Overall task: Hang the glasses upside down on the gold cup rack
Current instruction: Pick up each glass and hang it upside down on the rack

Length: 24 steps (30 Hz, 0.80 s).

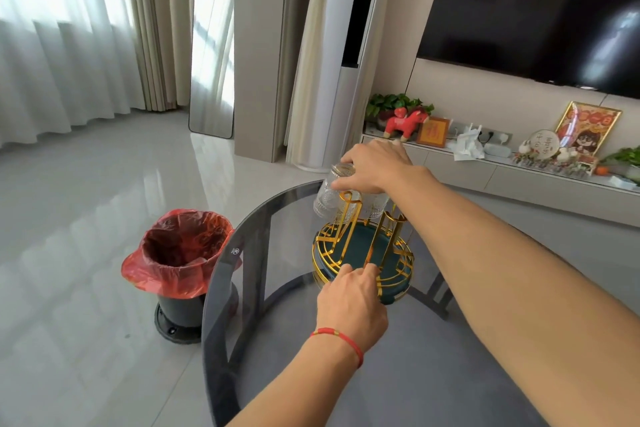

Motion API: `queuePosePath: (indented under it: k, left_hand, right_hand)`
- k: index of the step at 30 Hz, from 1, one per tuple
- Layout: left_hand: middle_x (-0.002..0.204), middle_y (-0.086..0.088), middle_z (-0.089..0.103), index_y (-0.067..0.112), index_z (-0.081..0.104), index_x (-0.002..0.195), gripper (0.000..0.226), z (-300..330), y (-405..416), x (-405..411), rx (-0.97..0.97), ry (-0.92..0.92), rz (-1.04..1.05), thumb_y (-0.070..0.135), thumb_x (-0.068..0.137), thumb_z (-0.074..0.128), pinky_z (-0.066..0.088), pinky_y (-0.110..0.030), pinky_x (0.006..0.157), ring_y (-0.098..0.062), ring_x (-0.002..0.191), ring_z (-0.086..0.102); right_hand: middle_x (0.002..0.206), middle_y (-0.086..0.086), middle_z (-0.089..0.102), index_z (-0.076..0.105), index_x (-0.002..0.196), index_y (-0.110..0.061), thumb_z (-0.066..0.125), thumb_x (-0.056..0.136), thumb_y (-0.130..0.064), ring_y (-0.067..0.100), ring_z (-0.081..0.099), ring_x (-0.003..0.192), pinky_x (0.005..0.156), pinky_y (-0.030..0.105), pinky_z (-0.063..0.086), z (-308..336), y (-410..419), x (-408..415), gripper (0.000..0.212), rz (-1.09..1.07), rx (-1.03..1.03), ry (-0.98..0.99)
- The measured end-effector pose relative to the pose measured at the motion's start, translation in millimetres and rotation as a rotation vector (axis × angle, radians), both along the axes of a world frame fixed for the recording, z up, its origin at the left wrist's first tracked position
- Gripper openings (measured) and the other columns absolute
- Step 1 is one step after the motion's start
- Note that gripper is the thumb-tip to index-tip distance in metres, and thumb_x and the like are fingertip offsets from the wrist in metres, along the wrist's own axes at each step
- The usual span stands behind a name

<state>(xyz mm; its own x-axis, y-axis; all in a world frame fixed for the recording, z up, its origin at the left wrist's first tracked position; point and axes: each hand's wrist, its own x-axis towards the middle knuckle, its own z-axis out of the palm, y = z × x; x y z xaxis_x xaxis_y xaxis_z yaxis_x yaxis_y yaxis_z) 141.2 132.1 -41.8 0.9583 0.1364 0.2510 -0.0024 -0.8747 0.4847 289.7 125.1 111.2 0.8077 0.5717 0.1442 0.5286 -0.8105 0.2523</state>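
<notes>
The gold cup rack [363, 253] with a dark green tray base stands on the round smoked-glass table [277, 288]. My right hand [377, 166] grips a clear ribbed glass [332, 194] by its base, mouth down and tilted, over a gold prong on the rack's far left. A second clear glass [377, 206] shows partly behind the prongs under my right hand. My left hand [349, 302] rests on the rack's near rim, fingers touching the gold wire. It wears a red string bracelet.
A black bin with a red bag liner [180, 253] stands on the floor left of the table. A TV shelf with ornaments and plants [519, 156] runs along the far right wall. Tiled floor lies to the left.
</notes>
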Motion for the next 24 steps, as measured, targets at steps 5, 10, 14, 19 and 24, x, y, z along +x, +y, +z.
queuePosePath:
  k: [5, 10, 14, 19, 24]
  left_hand:
    - [0.109, -0.003, 0.069, 0.017, 0.053, 0.129, 0.035, 0.4, -2.8, -0.9, 0.011, -0.017, 0.008, 0.015, 0.095, 0.055, 0.039, -0.033, 0.065, -0.021, 0.103, 0.051]
    - [0.107, -0.006, 0.07, 0.015, 0.059, 0.122, 0.028, -0.5, -11.1, -3.9, 0.067, -0.006, -0.005, 0.014, 0.093, 0.054, 0.054, -0.04, 0.072, -0.026, 0.104, 0.056]
    - [0.114, -0.009, 0.067, 0.014, 0.059, 0.123, 0.033, -0.9, -19.3, -11.4, 0.129, 0.009, -0.027, 0.017, 0.09, 0.057, 0.058, -0.045, 0.079, -0.031, 0.108, 0.059]
    - [0.125, -0.008, 0.065, 0.015, 0.061, 0.13, 0.044, 2.6, -49.7, -22.8, 0.064, -0.136, -0.197, 0.015, 0.086, 0.064, 0.05, -0.04, 0.093, -0.03, 0.12, 0.052]
    - [0.131, -0.005, 0.061, 0.017, 0.053, 0.138, 0.057, -2.9, -100.8, -39.5, -0.227, -0.044, -0.416, 0.017, 0.084, 0.071, 0.052, -0.034, 0.097, -0.022, 0.117, 0.058]
  right_hand:
    - [0.155, 0.008, 0.055, 0.056, 0.149, -0.018, 0.055, 0.102, -0.047, 0.028, 0.044, 0.146, 0.118, 0.051, 0.032, -12.1, -35.1, -20.2, 0.056, 0.157, 0.265, 0.033]
    - [0.157, 0.008, 0.052, 0.054, 0.15, -0.015, 0.062, 0.099, -0.027, 0.027, 0.045, 0.147, 0.12, 0.046, 0.031, -46.5, -114.0, -82.5, 0.053, 0.222, 0.498, -0.064]
    - [0.133, 0.005, 0.068, 0.072, 0.126, -0.013, 0.066, 0.095, -0.016, 0.026, 0.059, 0.129, 0.11, 0.045, 0.044, -73.4, -186.2, -133.4, 0.031, 0.153, 0.666, -0.044]
    - [0.102, 0.002, 0.076, 0.078, 0.098, -0.011, 0.063, 0.09, 0.001, 0.021, 0.07, 0.098, 0.091, 0.037, 0.054, -97.3, -255.1, -171.2, 0.02, -0.1, 1.045, -0.149]
    - [0.092, -0.001, 0.077, 0.078, 0.091, -0.013, 0.06, 0.087, 0.001, 0.015, 0.068, 0.084, 0.081, 0.026, 0.05, -98.3, -281.3, -183.9, 0.023, -0.196, 1.148, -0.239]
